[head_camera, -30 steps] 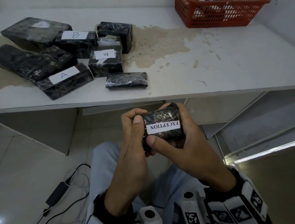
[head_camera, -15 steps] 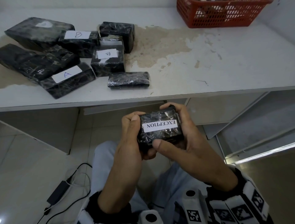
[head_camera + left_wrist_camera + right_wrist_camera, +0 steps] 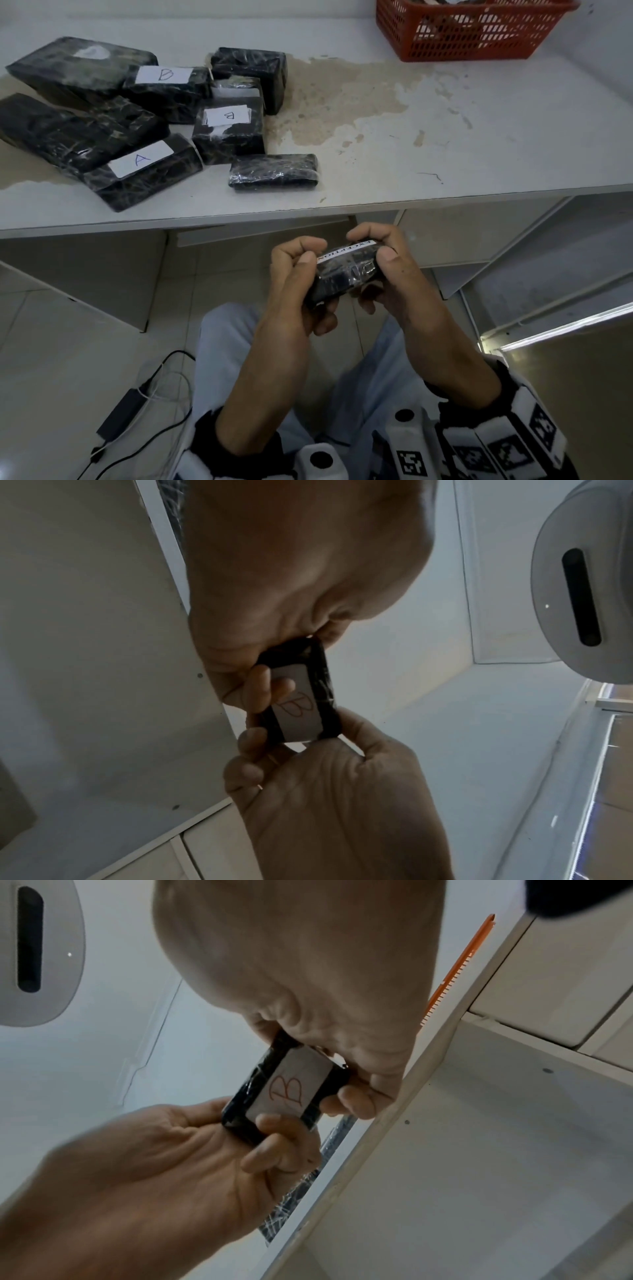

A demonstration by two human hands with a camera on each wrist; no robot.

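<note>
Grip is two-handed: the left hand point(image 3: 294, 287) and the right hand point(image 3: 397, 284) both curl fingers and thumbs round a small black parcel point(image 3: 342, 274). It is a stubby block under glossy, wrinkled clear film. A white strip, the EXCEPTION label point(image 3: 346, 251), runs along its upper face. The wrist views show its underside, where a white B label point(image 3: 289, 1087) carries a hand-drawn red letter.

A second ago the printed strip faced the head camera squarely and read plainly. Now the parcel has tipped away, so the strip is foreshortened at the far edge and the plain near side shows. The hands have stayed in about the same spot below the counter edge.

The parcel lies between the hands, the left at its 9 o'clock and the right at its 3 o'clock. Both thumbs press on top and the fingers wrap beneath.

Beyond, the counter point(image 3: 445, 137) spans 12 o'clock. The other black parcels point(image 3: 102, 137) are clustered on it at 10 to 11 o'clock, and a red basket point(image 3: 472, 34) stands at 1 o'clock. On the floor at 7 o'clock lies a power adapter point(image 3: 118, 416) with its cables.
</note>
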